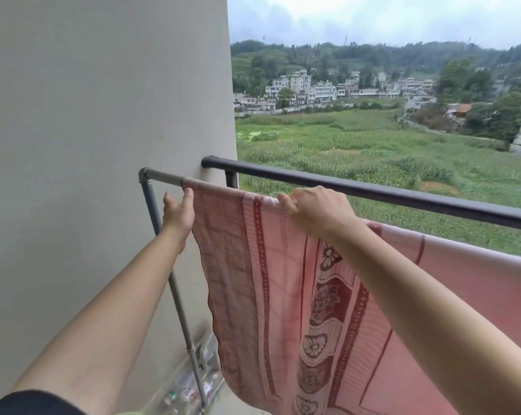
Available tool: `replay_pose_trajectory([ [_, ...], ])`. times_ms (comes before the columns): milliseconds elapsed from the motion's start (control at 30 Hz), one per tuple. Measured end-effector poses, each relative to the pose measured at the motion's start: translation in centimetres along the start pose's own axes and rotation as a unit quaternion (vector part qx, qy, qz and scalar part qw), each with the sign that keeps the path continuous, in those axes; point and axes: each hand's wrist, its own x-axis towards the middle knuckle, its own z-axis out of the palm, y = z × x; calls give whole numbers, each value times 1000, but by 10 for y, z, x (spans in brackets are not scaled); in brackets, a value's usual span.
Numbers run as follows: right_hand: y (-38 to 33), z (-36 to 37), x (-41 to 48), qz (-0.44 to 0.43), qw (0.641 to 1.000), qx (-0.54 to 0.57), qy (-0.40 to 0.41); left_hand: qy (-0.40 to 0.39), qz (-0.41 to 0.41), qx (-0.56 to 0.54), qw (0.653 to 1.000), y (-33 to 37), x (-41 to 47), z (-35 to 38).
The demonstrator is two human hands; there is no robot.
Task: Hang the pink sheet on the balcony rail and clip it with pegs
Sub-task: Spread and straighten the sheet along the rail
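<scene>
Plain grey wall (103, 85); green fields (358, 139), hillside houses (313, 88) beyond.

No readable text, label, brand, number or sign appears anywhere in this view. The pink sheet (283, 280) carries only woven flower and check patterns, no lettering. The small packages on the floor (190, 390) beside the grey rack are too blurred to make out any print, and the distant houses (328, 89) show no legible signs.
</scene>
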Motion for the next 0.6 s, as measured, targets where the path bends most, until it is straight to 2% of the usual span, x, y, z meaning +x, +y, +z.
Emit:
replay_pose_trajectory([
  [100, -41, 21, 35, -36, 999, -6, -16, -23, 5, -68, 997, -3, 30, -10],
  [233, -83, 49, 73, -68, 996, -39, 39, -74, 48, -39, 995, -6, 62, -23],
  [433, -130, 77, 122, -107, 991, -33, 68, 126, 132, 44, 982, -16, 133, -52],
  [600, -161, 85, 143, -102, 992, -37, 58, 155, 214, 149, 953, -25, 177, -77],
])
